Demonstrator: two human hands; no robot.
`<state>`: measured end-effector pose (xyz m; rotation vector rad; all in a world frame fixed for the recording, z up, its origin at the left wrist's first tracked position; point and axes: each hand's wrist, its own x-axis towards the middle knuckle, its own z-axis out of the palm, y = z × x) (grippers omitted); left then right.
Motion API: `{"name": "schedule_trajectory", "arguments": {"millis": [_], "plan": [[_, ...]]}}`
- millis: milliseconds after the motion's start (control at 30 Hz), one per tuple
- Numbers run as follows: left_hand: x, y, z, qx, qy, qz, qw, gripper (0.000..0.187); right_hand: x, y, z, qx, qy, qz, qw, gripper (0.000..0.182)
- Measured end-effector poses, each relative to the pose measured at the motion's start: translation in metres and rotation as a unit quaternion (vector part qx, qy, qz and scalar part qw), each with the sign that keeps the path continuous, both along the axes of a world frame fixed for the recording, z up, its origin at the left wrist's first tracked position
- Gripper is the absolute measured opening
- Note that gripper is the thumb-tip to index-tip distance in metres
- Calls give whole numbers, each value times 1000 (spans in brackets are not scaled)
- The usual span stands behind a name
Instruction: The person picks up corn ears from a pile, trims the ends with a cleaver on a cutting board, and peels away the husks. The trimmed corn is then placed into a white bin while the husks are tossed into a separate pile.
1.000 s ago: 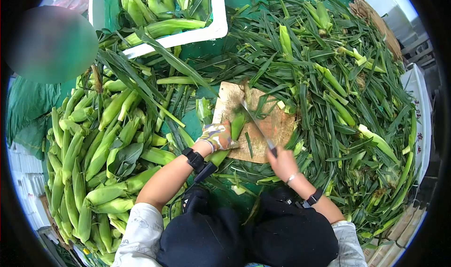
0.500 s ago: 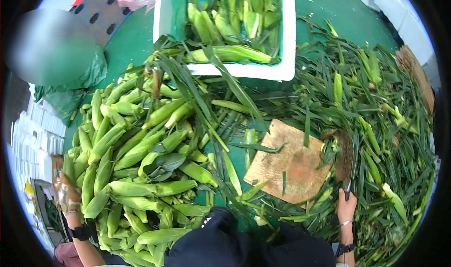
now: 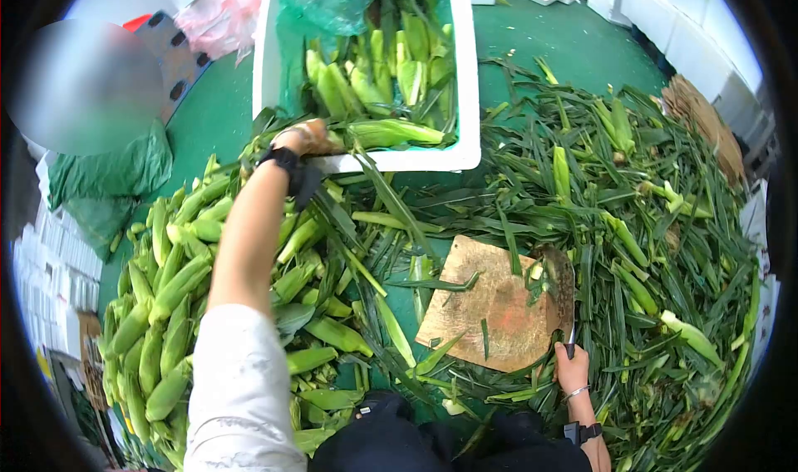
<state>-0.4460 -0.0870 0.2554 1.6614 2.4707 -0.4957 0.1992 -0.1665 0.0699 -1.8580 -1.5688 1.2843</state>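
Left hand (image 3: 306,137) outstretched over crate (image 3: 470,98)

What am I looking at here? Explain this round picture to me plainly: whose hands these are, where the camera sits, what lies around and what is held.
There is no machine. A person wears a camera on the head, looking down, and its wide lens bends the view into a circle.

The left hand, in a patterned glove, reaches out to the near rim of a white box holding trimmed corn and rests at a corn ear lying there; whether its fingers grip it cannot be told. The right hand holds the handle of a knife whose blade lies on the wooden cutting board.

On the green floor, unhusked corn cobs are heaped at the left, cut leaves and husks at the right.
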Motion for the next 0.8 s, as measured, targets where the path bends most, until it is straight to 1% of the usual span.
{"name": "schedule_trajectory", "arguments": {"millis": [33,100,133,167,200,233,300,333,367,400,433,467,500,567,600,633,667,700,767,800], "plan": [[-2,0,2,-31,24,-31,999,53,1,0,0,-15,15,-3,1000,31],[52,-44,31,82,-3,3,997,59,3,2,1,-36,31,-8,999,31],[79,-71,32,169,-100,-6,981,58,3,1,2,-32,38,-5,999,31],[106,-100,26,249,-198,-14,948,57,2,-1,1,-30,46,-3,999,31],[133,-127,12,300,-54,-109,946,51,2,-3,-3,-30,43,-11,999,32],[159,-145,0,345,89,-204,912,46,-6,-2,7,-50,47,-28,997,32],[219,-155,-10,302,-102,-131,939,37,2,-7,-13,-19,46,-11,999,32],[238,-158,-23,265,-225,-75,934,36,2,-8,-15,-14,33,-11,999,33],[253,-161,-36,226,-344,-19,911,35,-1,-7,-9,-5,20,-11,1000,33],[249,-174,-79,202,-313,-125,919,33,-5,-5,4,-18,20,-17,999,33],[274,-181,-82,247,-251,-98,931,32,-10,-4,18,-32,22,-25,999,34],[291,-200,-109,261,-394,-19,881,42,-11,-2,31,-57,9,-30,998,31],[301,-214,-133,264,-522,62,809,52,-9,-2,30,-56,5,-40,998,31],[313,-220,-128,176,-494,-60,850,52,-3,-7,24,36,-79,6,996,27],[319,-219,-133,181,-491,-42,851,54,-3,-7,26,24,-69,-2,997,26],[315,-210,-144,136,-482,-118,858,58,-8,-10,21,235,1,37,971,28],[313,-209,-169,102,-556,-36,824,58,-12,-4,37,174,-42,36,983,28],[313,-208,-188,68,-622,45,779,60,-18,7,59,114,-84,34,989,29],[302,-189,-179,1,-605,159,780,62,-32,24,92,237,-110,41,964,27],[297,-181,-162,-20,-598,187,779,60,-41,27,115,268,-39,11,963,24]]}}
